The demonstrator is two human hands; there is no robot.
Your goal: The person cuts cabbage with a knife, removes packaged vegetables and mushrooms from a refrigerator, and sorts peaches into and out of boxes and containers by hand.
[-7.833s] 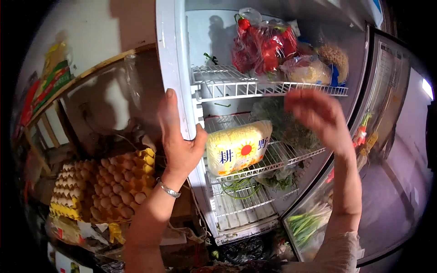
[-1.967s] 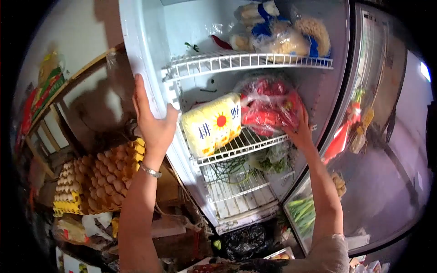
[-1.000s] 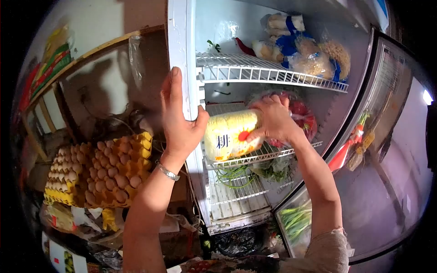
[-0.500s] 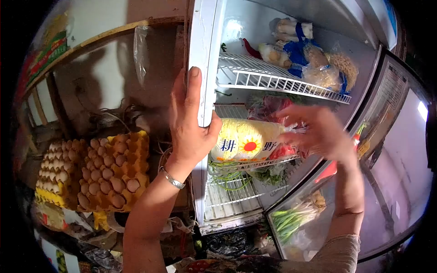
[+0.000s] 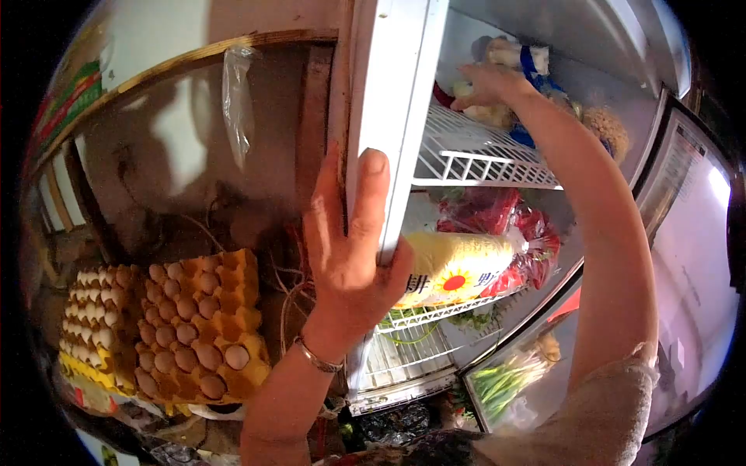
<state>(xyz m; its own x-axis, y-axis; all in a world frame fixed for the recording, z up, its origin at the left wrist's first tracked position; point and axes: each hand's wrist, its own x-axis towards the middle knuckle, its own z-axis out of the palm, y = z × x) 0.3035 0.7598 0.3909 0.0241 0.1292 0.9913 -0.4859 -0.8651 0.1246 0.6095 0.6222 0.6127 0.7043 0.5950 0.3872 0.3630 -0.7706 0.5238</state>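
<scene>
fridge [image 5: 396,101]: stands open. upper shelf [image 5: 507,172]: white wire. left hand [image 5: 353,260]: clasps fridge edge, fingers spread, thumb inside. right hand [image 5: 493,84]: above shelf, fingers half-bent; hold cannot be told. chili [image 5: 444,95]: on shelf, beside right fingertips. judged: steady brace, light touch suit.
</scene>
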